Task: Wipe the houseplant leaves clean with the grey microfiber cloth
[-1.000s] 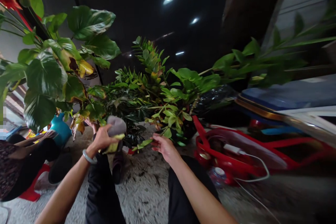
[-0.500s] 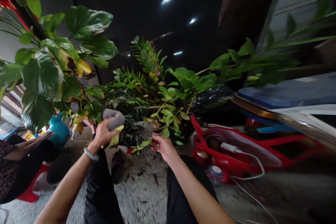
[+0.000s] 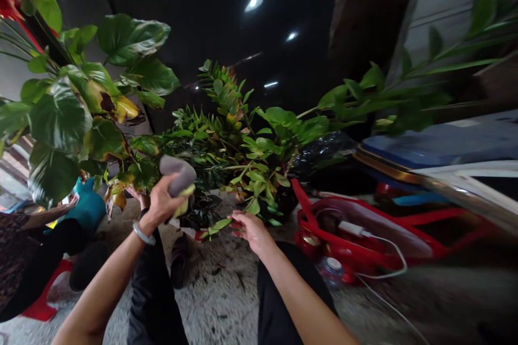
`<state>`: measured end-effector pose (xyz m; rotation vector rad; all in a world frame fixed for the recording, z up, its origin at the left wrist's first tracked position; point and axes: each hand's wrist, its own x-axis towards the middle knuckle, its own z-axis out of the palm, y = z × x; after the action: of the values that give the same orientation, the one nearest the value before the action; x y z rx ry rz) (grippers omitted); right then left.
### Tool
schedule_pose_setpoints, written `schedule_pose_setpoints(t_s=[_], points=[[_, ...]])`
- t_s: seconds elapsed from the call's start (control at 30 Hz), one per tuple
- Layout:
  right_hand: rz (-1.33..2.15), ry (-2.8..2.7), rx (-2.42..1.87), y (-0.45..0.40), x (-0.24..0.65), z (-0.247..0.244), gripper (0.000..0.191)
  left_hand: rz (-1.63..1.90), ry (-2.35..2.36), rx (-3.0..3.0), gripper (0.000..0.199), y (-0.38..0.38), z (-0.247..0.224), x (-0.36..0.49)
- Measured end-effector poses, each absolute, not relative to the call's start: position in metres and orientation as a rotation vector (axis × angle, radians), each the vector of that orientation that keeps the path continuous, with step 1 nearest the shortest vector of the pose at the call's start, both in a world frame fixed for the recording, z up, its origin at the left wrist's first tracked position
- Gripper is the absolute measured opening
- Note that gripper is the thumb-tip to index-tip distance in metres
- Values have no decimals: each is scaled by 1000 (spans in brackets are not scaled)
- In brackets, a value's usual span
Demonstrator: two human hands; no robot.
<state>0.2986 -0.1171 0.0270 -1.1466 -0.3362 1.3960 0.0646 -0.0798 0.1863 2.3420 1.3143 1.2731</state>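
Note:
My left hand (image 3: 162, 205), with a pale bangle on its wrist, is closed around a grey cloth (image 3: 181, 173) with a yellowish part below it. It is in front of the left plant's lower leaves (image 3: 141, 172). To its right, my right hand (image 3: 250, 229) pinches a leafy green stem (image 3: 218, 225) at the lower edge of the bushy potted plant (image 3: 259, 172). Its fingertips meet near the stem; the far fingers are partly hidden.
A large-leaved plant (image 3: 60, 113) stands at left. Another person sits there, a hand (image 3: 67, 207) by a teal container (image 3: 87, 202). At right are a red basket (image 3: 335, 248) with a white charger and cable, a capped bottle (image 3: 334, 269) and a blue-topped surface (image 3: 445, 143).
My left hand and the cloth have moved slightly to the right. My right hand keeps its pinch on the stem. The whole view has shifted a little.

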Motion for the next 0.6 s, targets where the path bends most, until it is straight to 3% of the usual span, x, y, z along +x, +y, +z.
schedule_pose_setpoints(t_s=[0.13, 0.33, 0.4, 0.6], points=[[1408, -344, -1143, -118, 302, 26, 14, 874, 1001, 2666, 42, -107, 158, 63], [1398, -351, -1150, -117, 306, 26, 11, 1555, 1018, 2608, 45, -82, 229, 91], [1395, -356, -1147, -117, 303, 27, 12, 1598, 1110, 2602, 46, -62, 236, 103], [1391, -362, -1158, -116, 301, 26, 12, 719, 1146, 2786, 49, -57, 170, 106]])
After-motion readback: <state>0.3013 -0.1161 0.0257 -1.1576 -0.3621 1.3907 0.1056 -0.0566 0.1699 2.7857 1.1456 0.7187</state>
